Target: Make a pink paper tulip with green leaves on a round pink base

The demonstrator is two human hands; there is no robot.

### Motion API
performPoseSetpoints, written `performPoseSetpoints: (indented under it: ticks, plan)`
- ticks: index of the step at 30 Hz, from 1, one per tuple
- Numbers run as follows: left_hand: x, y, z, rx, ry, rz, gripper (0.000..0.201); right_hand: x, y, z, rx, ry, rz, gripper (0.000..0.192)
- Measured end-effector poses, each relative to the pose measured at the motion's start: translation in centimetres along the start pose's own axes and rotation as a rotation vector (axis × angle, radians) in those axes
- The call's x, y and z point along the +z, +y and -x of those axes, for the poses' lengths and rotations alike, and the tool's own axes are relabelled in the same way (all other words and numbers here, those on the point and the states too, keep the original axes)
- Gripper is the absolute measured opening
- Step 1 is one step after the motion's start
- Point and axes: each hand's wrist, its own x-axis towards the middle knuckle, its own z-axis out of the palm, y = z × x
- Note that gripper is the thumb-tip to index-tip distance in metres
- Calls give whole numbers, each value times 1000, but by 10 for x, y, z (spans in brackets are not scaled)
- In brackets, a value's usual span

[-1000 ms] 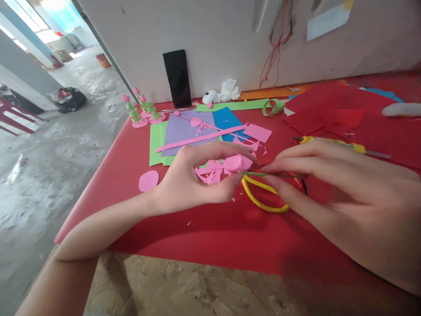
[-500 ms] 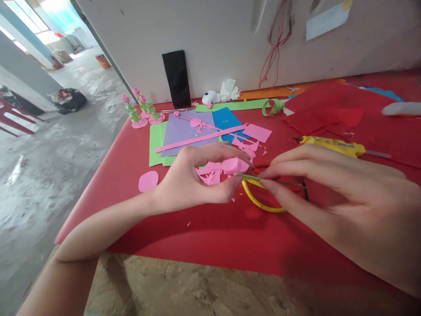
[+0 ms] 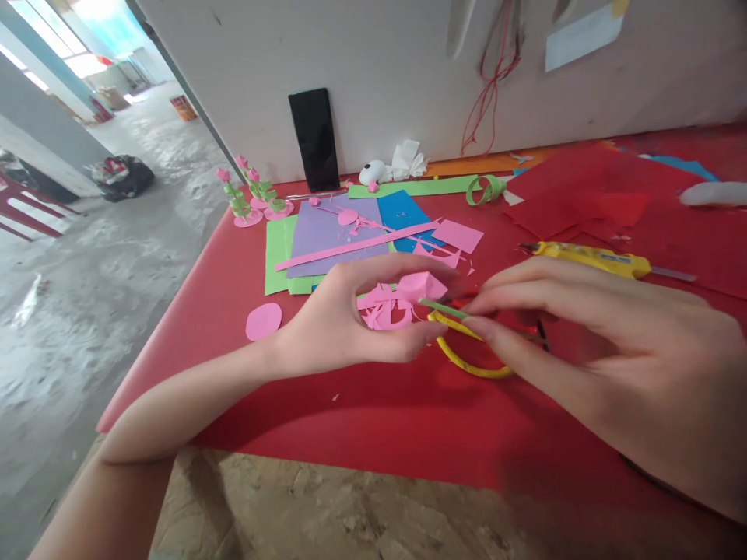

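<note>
My right hand pinches a thin green stem between thumb and fingers. At the stem's end is a folded pink paper flower bud, pointing to the right. Around the bud curves my left hand, its thumb and fingers apart; whether its fingertips touch the bud's far side I cannot tell. Below and behind the right fingers lie yellow-handled scissors, partly hidden. Pink paper scraps show through the gap of the left hand.
A yellow glue gun lies beyond my right hand. Green, purple and blue sheets lie under a pink strip. Finished paper flowers stand at the left edge, a black phone at the wall. A pink disc lies left.
My left thumb has moved off the green stem to the right, and the left hand has opened slightly. The bud has shifted slightly up and right; the right hand still pinches the stem.
</note>
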Motion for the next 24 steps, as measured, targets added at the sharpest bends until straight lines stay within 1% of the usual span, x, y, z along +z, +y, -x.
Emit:
performPoseSetpoints:
  ticks: [2,4,6,8,10,12,15,19,24]
  plan:
    - [2,-2,0,-31,12,51,54,-1,4,-3,135,-39,-123,6]
    - [4,-7,0,-59,39,101,67,-1,11,-5,331,-87,-272,10]
    - [6,-14,0,-73,56,143,64,1,17,-6,497,-98,-440,15]
    - [9,-19,-2,-101,59,183,51,3,23,-5,611,-92,-594,19]
    - [11,-22,-4,-141,43,229,34,7,26,-5,695,-104,-735,21]
    - [14,-23,-6,-166,33,308,25,10,25,-6,749,-140,-883,23]
    - [19,-25,-6,-186,40,439,22,16,21,-8,827,-202,-1067,26]
    - [26,-33,-3,-207,39,577,22,21,16,-6,908,-269,-1136,31]
    - [30,-41,0,-209,42,650,14,25,17,-4,894,-314,-1206,32]
